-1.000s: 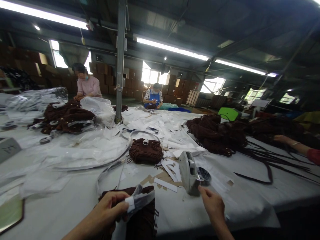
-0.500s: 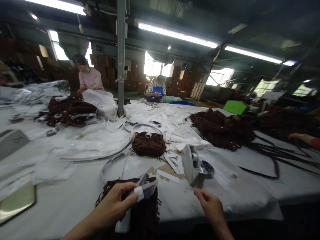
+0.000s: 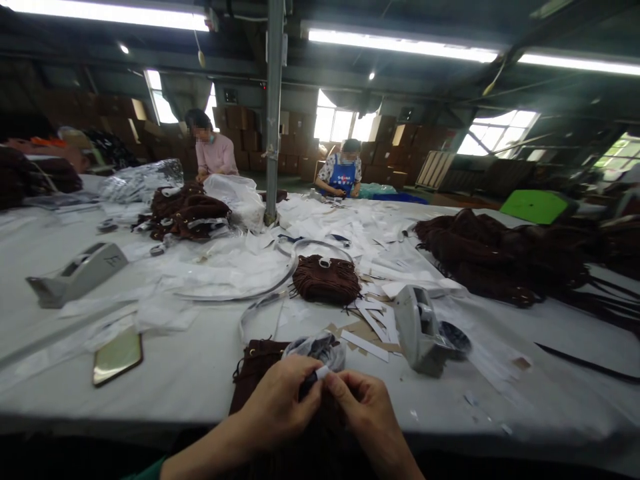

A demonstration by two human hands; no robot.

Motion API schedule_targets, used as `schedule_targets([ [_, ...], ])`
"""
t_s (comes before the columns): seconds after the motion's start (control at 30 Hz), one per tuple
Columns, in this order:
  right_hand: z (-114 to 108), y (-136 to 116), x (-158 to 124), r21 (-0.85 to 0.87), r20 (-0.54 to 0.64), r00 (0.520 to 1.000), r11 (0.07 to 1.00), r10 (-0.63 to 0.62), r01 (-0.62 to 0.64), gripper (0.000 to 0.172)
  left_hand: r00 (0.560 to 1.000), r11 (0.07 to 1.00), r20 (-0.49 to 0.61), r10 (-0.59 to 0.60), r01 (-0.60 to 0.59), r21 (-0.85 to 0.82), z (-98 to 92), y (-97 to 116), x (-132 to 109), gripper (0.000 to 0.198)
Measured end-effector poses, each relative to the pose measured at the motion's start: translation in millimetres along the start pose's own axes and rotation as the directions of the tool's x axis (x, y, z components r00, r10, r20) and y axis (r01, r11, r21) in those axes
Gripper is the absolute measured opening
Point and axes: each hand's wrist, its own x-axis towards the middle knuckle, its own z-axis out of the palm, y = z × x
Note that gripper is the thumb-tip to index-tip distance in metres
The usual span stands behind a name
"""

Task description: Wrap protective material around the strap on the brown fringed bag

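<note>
Fingertips meeting at the lower middle, my left hand (image 3: pixel 285 397) and my right hand (image 3: pixel 363 403) are both closed on a small white wrap (image 3: pixel 323 373). Crumpled translucent plastic (image 3: pixel 317 348) bulges just behind it. Underneath lies a brown fringed bag (image 3: pixel 257 367), partly hidden by my hands. A second brown fringed bag (image 3: pixel 326 280) rests farther back, with a wrapped pale strap (image 3: pixel 287 277) curving round to its left. The grey tape dispenser (image 3: pixel 420 327) stands to the right, beyond my right hand.
White and tan card strips (image 3: pixel 367 343) lie left of the dispenser. Another dispenser (image 3: pixel 80 270) and a phone-like slab (image 3: pixel 118 357) are on the left. Brown bags are heaped at left (image 3: pixel 187 210) and right (image 3: pixel 480 253). A metal post (image 3: pixel 274 120) rises mid-table; two people work behind.
My right hand has moved left from beside the dispenser and joined my left hand at the white wrap. The view has turned left, bringing the left dispenser fully into sight.
</note>
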Motion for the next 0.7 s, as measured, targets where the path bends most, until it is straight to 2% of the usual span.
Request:
schedule_targets([
  [0.23,4,12,-1,0.066,-0.082,0.991,0.993,0.106,-0.101,0.053,0.995,0.992,0.012,0.104,-0.104,0.07,9.1,-9,-3,0.022],
  [0.37,10,22,6,0.162,-0.046,0.974,0.964,0.22,-0.21,0.058,0.998,0.998,-0.041,0.057,-0.056,0.039,10.9,-14,-8,0.038],
  [0.47,14,32,11,0.188,-0.028,0.965,0.949,0.262,-0.252,0.059,0.999,0.999,-0.046,0.013,-0.011,0.046,10.3,-17,-10,0.048],
  [0.6,17,43,9,0.249,-0.008,0.954,0.925,0.298,-0.287,0.059,0.999,0.999,-0.021,0.028,-0.028,0.02,11.1,-21,-10,0.032],
  [0.7,19,46,4,0.347,0.015,0.953,0.892,0.304,-0.29,0.056,0.999,1.0,-0.04,-0.013,0.013,-0.014,12.6,-21,-9,0.026],
])
